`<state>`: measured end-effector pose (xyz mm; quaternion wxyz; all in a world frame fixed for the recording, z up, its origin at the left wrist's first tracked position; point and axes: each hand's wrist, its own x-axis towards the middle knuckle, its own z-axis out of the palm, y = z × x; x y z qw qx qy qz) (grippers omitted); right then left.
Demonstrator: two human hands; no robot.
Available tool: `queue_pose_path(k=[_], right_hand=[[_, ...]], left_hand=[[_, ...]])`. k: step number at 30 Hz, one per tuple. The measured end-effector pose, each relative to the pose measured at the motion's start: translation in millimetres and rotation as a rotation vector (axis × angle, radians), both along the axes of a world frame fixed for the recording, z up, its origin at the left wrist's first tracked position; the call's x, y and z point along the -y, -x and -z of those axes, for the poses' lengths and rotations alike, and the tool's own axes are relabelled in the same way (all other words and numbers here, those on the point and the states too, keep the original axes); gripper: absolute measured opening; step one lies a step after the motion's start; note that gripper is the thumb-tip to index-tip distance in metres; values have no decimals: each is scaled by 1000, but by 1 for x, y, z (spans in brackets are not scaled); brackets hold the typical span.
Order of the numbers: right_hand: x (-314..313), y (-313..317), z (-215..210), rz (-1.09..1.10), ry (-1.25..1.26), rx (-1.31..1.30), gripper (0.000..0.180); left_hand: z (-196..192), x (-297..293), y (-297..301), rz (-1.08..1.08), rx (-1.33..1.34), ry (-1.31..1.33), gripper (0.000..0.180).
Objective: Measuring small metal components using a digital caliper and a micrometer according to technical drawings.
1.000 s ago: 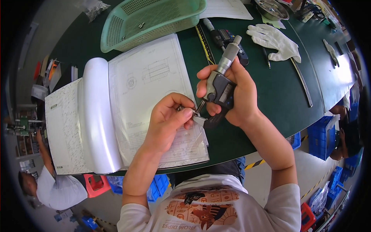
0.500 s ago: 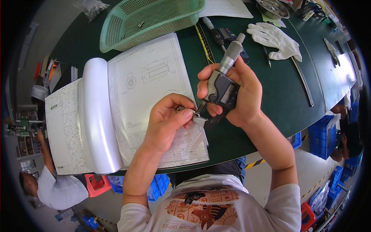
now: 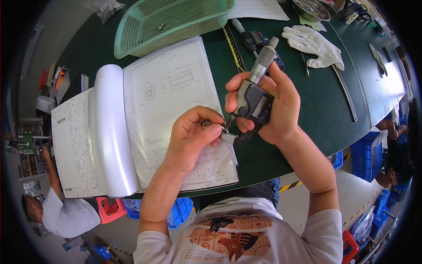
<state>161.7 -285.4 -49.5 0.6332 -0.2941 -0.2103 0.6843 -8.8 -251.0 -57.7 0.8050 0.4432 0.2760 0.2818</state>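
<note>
The left hand (image 3: 193, 136) pinches a small metal part (image 3: 206, 123) into the digital micrometer (image 3: 255, 99) clasped in the right hand (image 3: 272, 105), above an open drawing binder (image 3: 145, 114), while far left the green mesh basket (image 3: 171, 22) holds a few small metal pieces (image 3: 161, 27).

The right hand (image 3: 281, 105) grips a digital micrometer (image 3: 255, 99) while the left hand (image 3: 193, 136) pinches a small metal part (image 3: 206, 123) at its anvil.
</note>
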Motion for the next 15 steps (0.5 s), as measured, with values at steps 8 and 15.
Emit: queue_pose_path(k=[8, 15], right_hand=[[-1, 1, 1, 4, 13, 56, 60], [0, -1, 1, 6, 19, 58, 59]], left_hand=[[0, 0, 1, 12, -2, 11, 14], [1, -1, -1, 27, -15, 39, 17]])
